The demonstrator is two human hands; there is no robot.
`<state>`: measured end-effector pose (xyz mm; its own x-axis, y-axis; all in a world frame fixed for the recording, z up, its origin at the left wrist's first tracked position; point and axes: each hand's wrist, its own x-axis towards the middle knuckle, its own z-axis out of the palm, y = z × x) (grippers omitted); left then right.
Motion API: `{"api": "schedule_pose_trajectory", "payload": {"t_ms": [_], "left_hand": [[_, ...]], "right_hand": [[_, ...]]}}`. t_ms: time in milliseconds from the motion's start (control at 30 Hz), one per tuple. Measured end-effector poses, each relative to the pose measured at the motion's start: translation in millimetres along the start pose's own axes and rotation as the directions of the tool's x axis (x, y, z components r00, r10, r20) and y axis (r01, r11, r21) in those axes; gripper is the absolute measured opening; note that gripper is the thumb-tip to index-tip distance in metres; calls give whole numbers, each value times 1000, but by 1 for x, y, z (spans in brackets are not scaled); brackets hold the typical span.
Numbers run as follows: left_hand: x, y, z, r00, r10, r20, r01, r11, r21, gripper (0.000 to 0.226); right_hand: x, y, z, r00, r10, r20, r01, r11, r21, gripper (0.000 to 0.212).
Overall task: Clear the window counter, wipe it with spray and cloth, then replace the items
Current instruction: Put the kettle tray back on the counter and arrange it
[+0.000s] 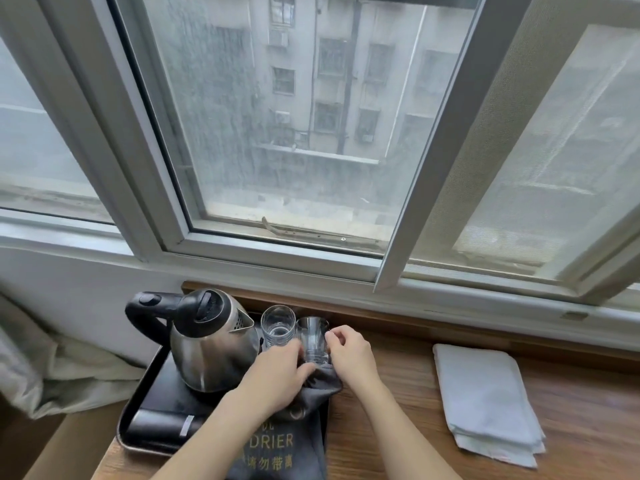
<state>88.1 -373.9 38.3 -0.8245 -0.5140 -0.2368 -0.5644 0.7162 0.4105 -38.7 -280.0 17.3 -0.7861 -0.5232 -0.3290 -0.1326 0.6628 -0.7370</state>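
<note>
A black tray (133,415) sits at the left end of the wooden window counter (408,403). It carries a steel kettle (211,344) with a black handle, a black box (156,426) and two clear glasses. The right-hand glass (313,336) stands between my hands: my left hand (277,375) touches its left side and base with curled fingers, and my right hand (349,353) pinches its right side. The other glass (277,325) stands just behind, to the left. A dark grey drawstring bag (284,445) with gold lettering lies under my left forearm.
A folded white cloth (485,400) lies on the counter to the right. The window frame (277,258) runs along the back, with an open sash (426,188) leaning inward. Pale curtain fabric (59,368) hangs at the left.
</note>
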Motion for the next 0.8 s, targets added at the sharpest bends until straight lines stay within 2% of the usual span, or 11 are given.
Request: {"api": "schedule_pose_trajectory", "payload": {"t_ms": [67, 200, 367, 467, 533, 633, 733, 800], "left_hand": [[-6, -2, 3, 999, -32, 39, 31, 999, 36, 35], [-12, -4, 0, 995, -68, 73, 63, 996, 61, 35], [-2, -2, -2, 996, -76, -48, 81, 992, 101, 46], [10, -5, 4, 990, 36, -139, -36, 999, 7, 26], [18, -6, 6, 982, 101, -160, -108, 994, -35, 38], [23, -9, 5, 978, 131, -161, -143, 988, -63, 58], [26, -17, 7, 975, 95, -202, -120, 986, -114, 62], [28, -24, 12, 959, 82, -273, -104, 992, -67, 62]], "right_hand": [[0, 1, 0, 1000, 16, 6, -16, 999, -38, 25], [-3, 1, 3, 997, 65, 52, -60, 994, -96, 49], [-3, -5, 12, 991, 112, 67, -105, 990, -99, 75], [-4, -4, 15, 992, 97, 78, -88, 990, -108, 75], [-6, 0, 15, 994, 78, 77, -72, 995, -74, 73], [-9, 2, 14, 996, 57, 63, -55, 998, -36, 70], [-10, 0, 17, 997, 53, 50, -50, 997, -53, 69], [-9, -2, 21, 998, 53, 42, -49, 995, -85, 72]]}}
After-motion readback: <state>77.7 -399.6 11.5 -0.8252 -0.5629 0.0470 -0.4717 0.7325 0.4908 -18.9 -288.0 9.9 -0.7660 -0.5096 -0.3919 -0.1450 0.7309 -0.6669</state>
